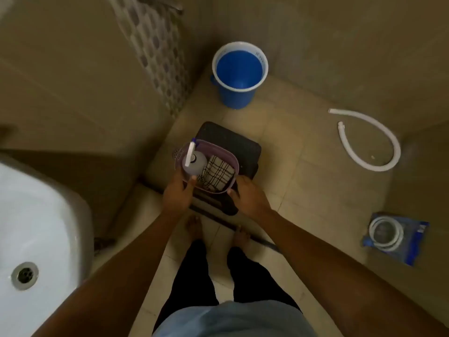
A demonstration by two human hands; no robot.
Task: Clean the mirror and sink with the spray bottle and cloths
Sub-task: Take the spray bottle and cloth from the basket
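The floor (303, 166) is beige tile, enclosed by tan walls; a patterned tile strip (158, 54) runs down the wall at 11 o'clock. The sink (36, 215), white with a round drain (24, 276), fills the 8 o'clock edge, beside the left forearm. A dark stool (243, 147) stands at centre, just ahead of the bare feet (194, 227). Above the stool both hands hold a lilac basket (230, 158): the left hand (177, 193) grips the near-left rim with the thumb over the edge, and the right hand (247, 195) grips the near-right corner. Whether the basket rests on the stool or is held clear of it cannot be told. Inside the basket, the spray bottle (193, 164) stands upright on the left, and a checked cloth (217, 175) lies folded on the right, touching it. A blue bucket (239, 76) stands in the corner at 12 o'clock, well apart from the stool. A white hose (374, 142) lies curved on the floor at 2 o'clock. A packaged coiled hose (393, 235) lies at 4 o'clock. Bare floor lies between the stool and the hoses, from 1 to 4 o'clock. The mirror is out of view.
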